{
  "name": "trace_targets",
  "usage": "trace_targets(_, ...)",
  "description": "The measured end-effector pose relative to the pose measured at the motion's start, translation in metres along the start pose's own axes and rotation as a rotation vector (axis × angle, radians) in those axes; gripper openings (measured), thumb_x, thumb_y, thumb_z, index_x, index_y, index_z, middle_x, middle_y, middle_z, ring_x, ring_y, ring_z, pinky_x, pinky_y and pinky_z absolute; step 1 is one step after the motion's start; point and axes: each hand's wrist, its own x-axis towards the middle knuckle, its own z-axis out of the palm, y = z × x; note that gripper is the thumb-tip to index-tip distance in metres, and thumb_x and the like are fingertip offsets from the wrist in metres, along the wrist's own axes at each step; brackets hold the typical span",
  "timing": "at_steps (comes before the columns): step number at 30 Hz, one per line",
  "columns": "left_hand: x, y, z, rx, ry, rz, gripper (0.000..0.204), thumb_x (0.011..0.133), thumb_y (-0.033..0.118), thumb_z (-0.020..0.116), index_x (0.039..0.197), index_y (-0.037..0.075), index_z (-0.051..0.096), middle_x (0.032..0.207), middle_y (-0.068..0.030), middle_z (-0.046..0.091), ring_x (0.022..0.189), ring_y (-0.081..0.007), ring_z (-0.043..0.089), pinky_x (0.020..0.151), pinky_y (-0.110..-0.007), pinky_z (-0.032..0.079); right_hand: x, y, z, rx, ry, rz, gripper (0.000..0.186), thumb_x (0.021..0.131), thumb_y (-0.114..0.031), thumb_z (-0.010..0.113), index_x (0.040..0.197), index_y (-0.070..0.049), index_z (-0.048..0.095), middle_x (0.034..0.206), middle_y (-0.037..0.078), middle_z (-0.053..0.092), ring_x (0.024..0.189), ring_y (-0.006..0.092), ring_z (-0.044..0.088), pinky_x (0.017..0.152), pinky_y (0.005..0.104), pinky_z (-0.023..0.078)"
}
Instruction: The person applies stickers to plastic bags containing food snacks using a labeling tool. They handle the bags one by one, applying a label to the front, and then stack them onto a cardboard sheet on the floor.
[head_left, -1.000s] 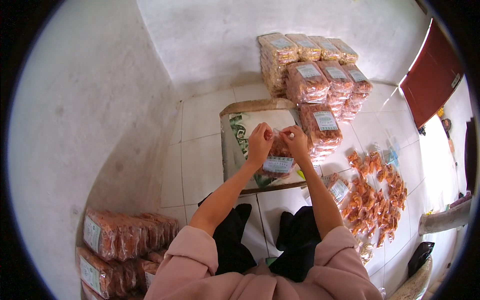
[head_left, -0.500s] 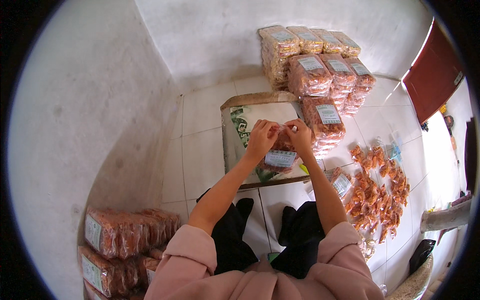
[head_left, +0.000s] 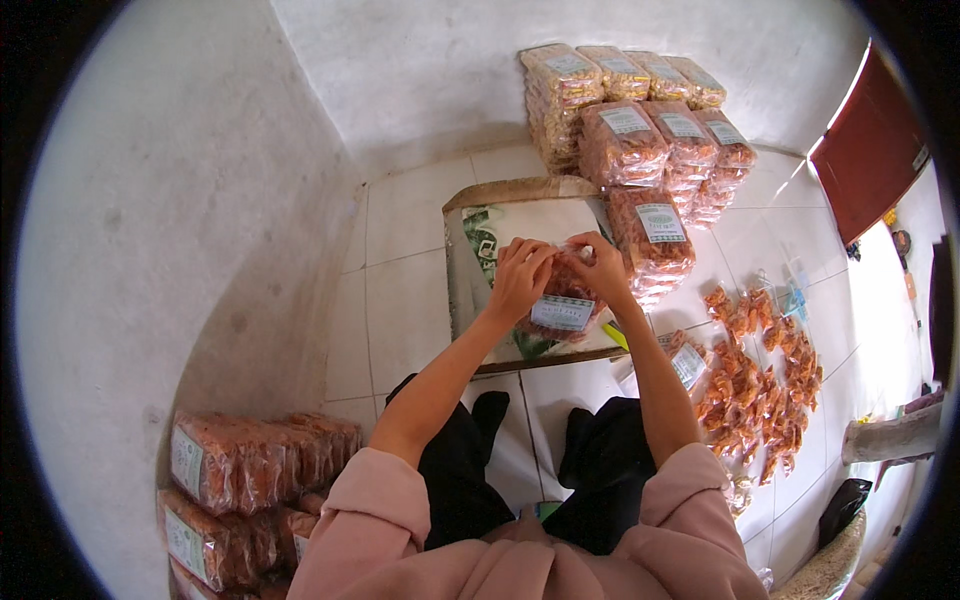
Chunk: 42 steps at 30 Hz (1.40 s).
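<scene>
A clear plastic bag of reddish-brown snacks (head_left: pixel 570 284) with a white-and-green label lies on a low board-topped table (head_left: pixel 545 215). My left hand (head_left: pixel 521 276) is closed on the bag's upper left edge, fingers bent over the plastic. On the upper right my right hand (head_left: pixel 600 268) pinches the bag's top between thumb and fingers. The exact grip on the plastic is partly hidden by the fingers. A yellow-green tool (head_left: pixel 616 335), its kind unclear, lies at the table's front right beside my right forearm.
Stacked snack packs (head_left: pixel 650 240) stand against the table's right side, with more stacks (head_left: pixel 625 140) behind by the wall. Several small filled bags (head_left: pixel 755 385) lie on the tiled floor at right. Other packs (head_left: pixel 235 465) are piled at lower left. A red door (head_left: pixel 870 150) is at far right.
The bag's gathered top looks lower and more bunched. My left fingers have spread over its left edge, and my right hand has shifted slightly. The yellow-green tool shows more.
</scene>
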Motion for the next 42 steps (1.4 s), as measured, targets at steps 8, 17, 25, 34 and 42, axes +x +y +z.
trace_targets(8,0.002,-0.002,0.002,-0.003,-0.073,-0.060,0.018,0.079,0.010,0.053,0.096,0.010,0.058,0.085,-0.0033,0.054,0.087,-0.0201,0.048,0.075,-0.034,0.034,0.002,0.000,0.001,-0.019,0.007,0.084,0.015,0.070,-0.004,0.063,0.085,-0.003,0.060,0.080,0.008,0.059,0.072,0.0190,0.057,0.062,0.0277,0.044)
trace_targets(17,0.010,-0.030,0.007,-0.520,0.025,-0.318,0.024,0.073,0.012,0.064,0.093,0.002,0.055,0.087,-0.0081,0.059,0.080,-0.0169,0.055,0.072,-0.029,0.043,0.006,0.003,0.004,-0.011,0.072,0.090,0.012,0.070,-0.004,0.063,0.082,-0.007,0.063,0.077,0.005,0.061,0.064,0.0140,0.055,0.058,0.0249,0.041)
trace_targets(25,0.005,-0.030,0.017,-0.668,-0.145,-0.526,0.016,0.074,0.010,0.064,0.084,0.003,0.054,0.080,-0.0046,0.059,0.077,-0.0109,0.055,0.069,-0.024,0.043,0.006,-0.001,0.006,0.060,0.070,0.074,0.015,0.070,0.001,0.059,0.083,-0.006,0.064,0.078,0.004,0.062,0.068,0.0133,0.057,0.062,0.0241,0.043)
trace_targets(34,0.011,-0.015,0.015,-0.646,-0.061,-0.408,0.008,0.071,-0.005,0.057,0.074,0.000,0.052,0.079,-0.0053,0.048,0.071,-0.0156,0.053,0.066,-0.027,0.045,0.022,0.013,-0.030,0.366,0.083,0.089,0.017,0.081,-0.010,0.055,0.096,-0.003,0.060,0.095,0.007,0.060,0.090,0.0128,0.055,0.079,0.0254,0.042)
trace_targets(42,0.012,-0.009,0.009,-0.571,-0.091,-0.313,0.008,0.070,-0.007,0.054,0.072,0.000,0.052,0.078,-0.0062,0.045,0.073,-0.0157,0.051,0.065,-0.028,0.044,0.013,0.000,-0.014,0.006,-0.226,0.196,0.026,0.077,-0.021,0.063,0.094,-0.002,0.061,0.093,0.007,0.059,0.084,0.0160,0.056,0.076,0.0265,0.043)
